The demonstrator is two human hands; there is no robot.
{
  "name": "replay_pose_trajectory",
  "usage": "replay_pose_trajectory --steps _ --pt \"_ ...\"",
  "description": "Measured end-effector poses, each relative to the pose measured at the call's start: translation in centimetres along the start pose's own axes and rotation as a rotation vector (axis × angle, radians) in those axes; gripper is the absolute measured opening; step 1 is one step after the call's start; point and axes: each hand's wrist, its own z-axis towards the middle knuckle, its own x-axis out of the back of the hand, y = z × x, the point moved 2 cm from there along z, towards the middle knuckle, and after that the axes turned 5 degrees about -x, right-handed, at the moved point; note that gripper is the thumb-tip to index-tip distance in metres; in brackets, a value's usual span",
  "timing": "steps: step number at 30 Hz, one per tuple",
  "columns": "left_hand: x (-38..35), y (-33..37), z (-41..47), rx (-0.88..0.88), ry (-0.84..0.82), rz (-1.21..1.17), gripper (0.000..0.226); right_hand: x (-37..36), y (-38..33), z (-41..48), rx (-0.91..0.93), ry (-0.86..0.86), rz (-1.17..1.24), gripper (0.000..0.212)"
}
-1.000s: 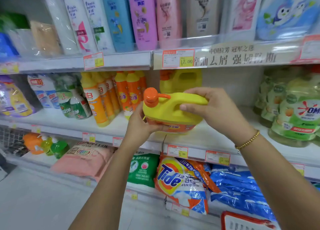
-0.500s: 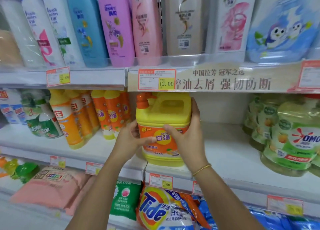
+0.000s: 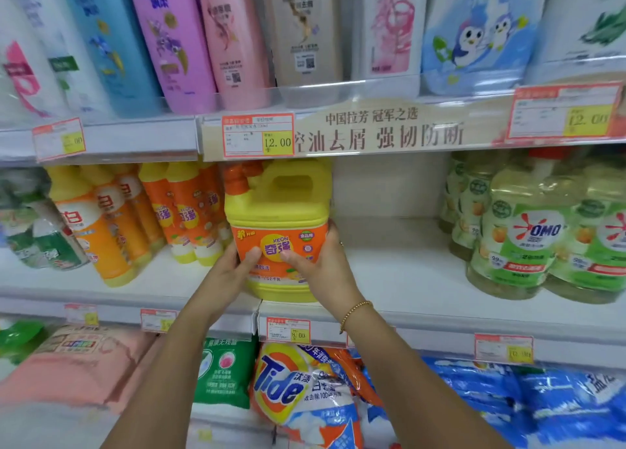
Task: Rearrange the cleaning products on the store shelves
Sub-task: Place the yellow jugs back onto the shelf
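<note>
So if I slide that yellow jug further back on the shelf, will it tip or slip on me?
The yellow jug looks squat and flat-based, so it probably slides rather than tips. It seems full, so likely heavy for its size. Both hands, left hand and right hand, press its glossy label, which may be slippery.

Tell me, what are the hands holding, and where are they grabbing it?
Both hands, left hand and right hand, hold the yellow jug by its orange label, one on each side.

Behind the left hand (image 3: 226, 272) and right hand (image 3: 316, 265), lower label of the yellow jug (image 3: 277, 208) partly hidden. Above, shampoo bottles (image 3: 169, 38) cut off at the top edge. Far left, price tag (image 3: 59, 139) too blurred to read.
</note>
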Motion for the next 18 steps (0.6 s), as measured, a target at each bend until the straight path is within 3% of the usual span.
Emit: replay_pose_trajectory --steps 4,7,9,12,15,18 --pt "0.0 0.8 -0.3 0.063 -0.002 0.175 0.028 0.9 -0.6 -0.1 -0.061 -0.066 -0.099 0.082" --pt "-1.3 3.7 -1.4 0.283 -0.100 0.771 0.038 3.6 -2.2 -2.3 -0.126 -0.180 -0.323 0.078" --pt "-4.0 6.7 -3.0 0.242 -0.107 1.111 0.038 7.0 -3.9 -4.7 -0.098 -0.170 -0.505 0.065" --pt "-11.4 11.4 -5.7 -0.156 -0.098 0.913 0.032 13.6 -6.1 -9.4 -0.042 -0.105 -0.615 0.017" --pt "-19.7 13.4 -7.4 -0.387 -0.246 0.743 0.050 21.2 -7.3 -14.5 -0.044 -0.015 -0.807 0.035" --pt "-27.8 12.7 -8.5 -0.462 -0.532 0.708 0.048 29.8 -7.1 -20.2 -0.134 0.037 -0.981 0.029"
